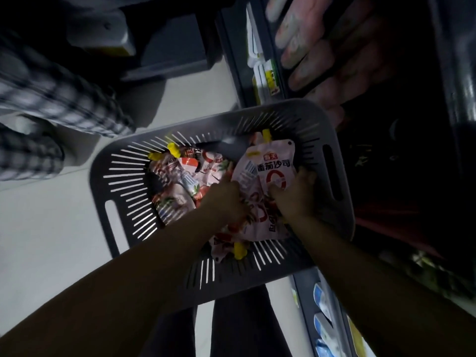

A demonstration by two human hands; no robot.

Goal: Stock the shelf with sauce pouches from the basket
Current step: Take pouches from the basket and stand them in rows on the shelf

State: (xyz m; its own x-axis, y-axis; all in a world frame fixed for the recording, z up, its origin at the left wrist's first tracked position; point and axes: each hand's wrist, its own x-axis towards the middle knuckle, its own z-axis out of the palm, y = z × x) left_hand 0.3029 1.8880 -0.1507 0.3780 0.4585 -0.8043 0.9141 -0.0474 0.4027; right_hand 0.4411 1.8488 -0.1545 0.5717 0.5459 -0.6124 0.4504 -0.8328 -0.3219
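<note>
Pale floor (46,228), dim light. Far left: a checked sleeve (51,99), blurred. Centre: grey slotted basket (123,176) holding a heap of sauce pouches (180,181) with yellow caps. Left hand (226,199) down among the pouches, fingers curled on one, apparently. Right hand (296,194) closed on a white tomato sauce pouch (273,166), thumb across its face. Right: dark shelf (239,60), another person's hand (322,42) against it.

The grey slotted plastic basket (123,173) sits in front of me, the dark shelf (401,155) to its right. Pale spouted sauce pouches (273,171) lie heaped in the basket, both my hands among them.
</note>
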